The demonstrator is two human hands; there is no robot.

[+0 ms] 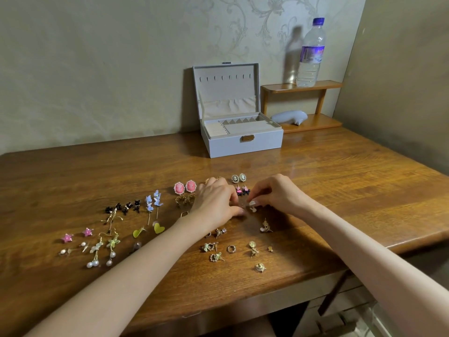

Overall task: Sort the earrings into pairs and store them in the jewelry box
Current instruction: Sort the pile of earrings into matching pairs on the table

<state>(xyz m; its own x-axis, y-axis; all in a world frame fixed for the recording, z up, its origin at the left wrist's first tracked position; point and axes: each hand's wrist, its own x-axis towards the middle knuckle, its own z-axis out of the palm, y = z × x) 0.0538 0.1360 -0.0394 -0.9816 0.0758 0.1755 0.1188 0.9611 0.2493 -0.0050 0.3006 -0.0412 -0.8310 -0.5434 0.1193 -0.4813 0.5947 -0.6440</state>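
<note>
Right hand pinches a pale earring just beside the left hand, whose curled fingers' hold is unclear.

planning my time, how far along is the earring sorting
Partly sorted: pairs like the pink cameos and blue flowers lie side by side. In hand: the right hand pinches a small pale earring, the left hand beside it. Left: the loose gold pieces near the front edge, and the open jewelry box shows no earrings yet.
</note>
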